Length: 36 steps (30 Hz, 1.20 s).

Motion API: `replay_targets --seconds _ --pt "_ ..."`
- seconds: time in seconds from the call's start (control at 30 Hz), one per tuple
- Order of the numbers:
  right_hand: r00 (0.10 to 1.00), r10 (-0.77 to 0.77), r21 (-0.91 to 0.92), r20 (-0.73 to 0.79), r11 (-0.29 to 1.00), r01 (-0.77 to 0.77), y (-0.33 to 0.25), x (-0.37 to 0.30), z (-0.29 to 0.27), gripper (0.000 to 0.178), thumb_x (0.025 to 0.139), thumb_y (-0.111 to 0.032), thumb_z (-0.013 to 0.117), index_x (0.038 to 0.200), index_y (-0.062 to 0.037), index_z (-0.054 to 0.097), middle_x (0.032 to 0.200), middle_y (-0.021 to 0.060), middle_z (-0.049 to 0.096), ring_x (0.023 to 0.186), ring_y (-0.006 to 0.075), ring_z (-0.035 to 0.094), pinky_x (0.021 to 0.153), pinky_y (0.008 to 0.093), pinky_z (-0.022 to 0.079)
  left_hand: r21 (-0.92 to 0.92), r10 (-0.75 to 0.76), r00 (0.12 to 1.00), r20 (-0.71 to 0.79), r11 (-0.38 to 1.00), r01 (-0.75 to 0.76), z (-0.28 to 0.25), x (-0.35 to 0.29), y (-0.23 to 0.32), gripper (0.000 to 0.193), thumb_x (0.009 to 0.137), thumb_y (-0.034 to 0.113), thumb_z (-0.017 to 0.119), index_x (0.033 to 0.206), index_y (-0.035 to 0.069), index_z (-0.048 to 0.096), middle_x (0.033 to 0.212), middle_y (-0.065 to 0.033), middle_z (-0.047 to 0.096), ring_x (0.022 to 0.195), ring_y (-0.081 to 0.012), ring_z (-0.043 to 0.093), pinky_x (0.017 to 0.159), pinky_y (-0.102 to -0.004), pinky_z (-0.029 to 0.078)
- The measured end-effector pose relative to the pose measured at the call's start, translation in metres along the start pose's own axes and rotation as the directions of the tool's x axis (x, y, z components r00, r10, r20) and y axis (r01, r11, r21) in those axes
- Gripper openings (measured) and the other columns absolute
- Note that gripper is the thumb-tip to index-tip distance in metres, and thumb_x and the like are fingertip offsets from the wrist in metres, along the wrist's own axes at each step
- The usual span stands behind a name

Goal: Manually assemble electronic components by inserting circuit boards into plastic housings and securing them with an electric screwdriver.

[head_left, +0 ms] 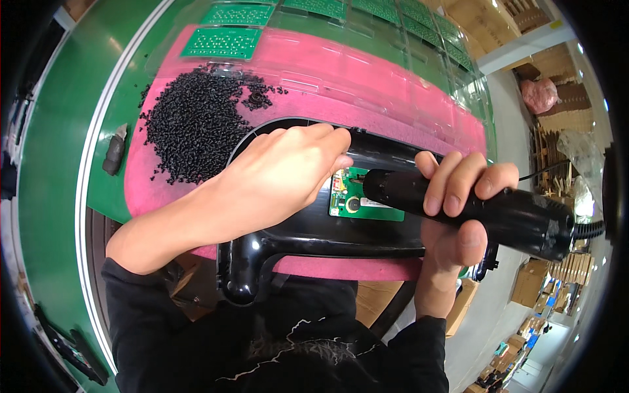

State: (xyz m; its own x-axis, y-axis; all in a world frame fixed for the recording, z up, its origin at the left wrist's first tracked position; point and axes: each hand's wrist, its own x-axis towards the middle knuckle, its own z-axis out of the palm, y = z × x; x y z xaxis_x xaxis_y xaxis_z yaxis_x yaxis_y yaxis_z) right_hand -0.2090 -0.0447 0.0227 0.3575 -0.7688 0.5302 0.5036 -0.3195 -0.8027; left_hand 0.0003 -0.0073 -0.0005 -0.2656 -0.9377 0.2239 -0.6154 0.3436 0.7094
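Close to the near edge of the worktop (105, 193), about midway along it, a green circuit board (370, 213) lies inside a black plastic housing (314, 242). A round black component and a white label show on the board's face. The housing rests on a pink mat (393, 268), and its rounded near left corner juts past the mat's near edge.

The right hand (452, 193) has its grip closed around a black powered screwdriver (517, 219), fingers on top and thumb below. The tool lies slantwise across the housing with its nose over the board; whether the tip touches cannot be made out. A cord leaves its rear end.

The left hand (288, 164) is over the housing, fingers curled and thumb drawn in beside the board's far left corner. Its fingertips are partly hidden, so I cannot tell whether its grip pinches anything.

Beyond the left forearm, toward the mat's left edge, small black screws (196, 124) are heaped in a loose pile. Clear plastic trays (373, 62) stretch along the far edge, holding more green boards (223, 42). On the strip of worktop left of the mat lies a dark, narrow object (114, 154). Past the right edge, cardboard boxes (531, 281) stand on a grey floor (504, 118).
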Motion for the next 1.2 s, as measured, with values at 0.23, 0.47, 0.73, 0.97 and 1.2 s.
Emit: replay_targets --seconds 0.23,0.47,0.73,0.97,1.2 --pt "0.979 0.164 -0.219 0.125 0.966 -0.134 0.002 0.027 0.022 0.039 0.082 -0.029 0.07 0.098 -0.0121 0.039 0.075 0.0013 0.047 0.065 0.0145 0.049 0.077 0.0361 0.045 0.047 0.131 0.991 -0.012 0.99 -0.13 0.002 -0.007 -0.012 0.012 0.084 0.006 0.062 0.091 -0.004 0.06 0.083 -0.0203 0.06 0.079 -0.0402 0.06 0.066 -0.0456 0.048" --pt "0.961 0.192 -0.179 0.2 0.971 -0.157 0.012 0.032 0.017 0.041 0.082 -0.029 0.071 0.101 -0.0099 0.041 0.068 0.0002 0.046 0.058 0.0123 0.046 0.064 0.032 0.044 0.021 0.145 0.985 -0.098 0.989 -0.143 0.007 -0.01 -0.012 0.011 0.082 0.003 0.063 0.089 -0.005 0.059 0.079 -0.0191 0.059 0.078 -0.0401 0.06 0.063 -0.0461 0.047" --pt "0.979 0.146 -0.208 0.146 0.972 -0.113 0.017 0.032 0.023 0.047 0.082 -0.034 0.073 0.105 -0.0088 0.041 0.067 0.0014 0.045 0.054 0.0117 0.042 0.057 0.0304 0.041 0.005 0.173 0.978 -0.117 0.985 -0.174 0.006 -0.006 -0.009 0.012 0.082 0.005 0.064 0.088 -0.005 0.06 0.079 -0.0188 0.06 0.077 -0.0399 0.06 0.064 -0.0453 0.048" --pt "0.995 -0.078 0.09 0.056 0.993 0.073 0.0 0.019 0.01 0.044 0.083 -0.047 0.067 0.101 -0.0121 0.046 0.068 -0.0019 0.046 0.052 0.0095 0.043 0.055 0.0283 0.035 -0.047 0.082 0.992 0.098 0.996 -0.078 -0.001 0.0 -0.006 0.012 0.081 0.006 0.067 0.086 -0.004 0.062 0.077 -0.0177 0.063 0.073 -0.0369 0.062 0.062 -0.0409 0.05" --pt "0.987 -0.136 0.23 -0.082 0.961 0.151 -0.02 0.011 0.018 0.043 0.081 -0.044 0.069 0.1 -0.0111 0.049 0.068 -0.0026 0.049 0.051 0.0072 0.045 0.055 0.0236 0.038 -0.32 0.221 0.974 0.057 0.928 -0.191 0.0 0.008 -0.003 0.012 0.079 0.002 0.07 0.086 -0.005 0.065 0.077 -0.0124 0.067 0.064 -0.0218 0.067 0.055 -0.0293 0.051"
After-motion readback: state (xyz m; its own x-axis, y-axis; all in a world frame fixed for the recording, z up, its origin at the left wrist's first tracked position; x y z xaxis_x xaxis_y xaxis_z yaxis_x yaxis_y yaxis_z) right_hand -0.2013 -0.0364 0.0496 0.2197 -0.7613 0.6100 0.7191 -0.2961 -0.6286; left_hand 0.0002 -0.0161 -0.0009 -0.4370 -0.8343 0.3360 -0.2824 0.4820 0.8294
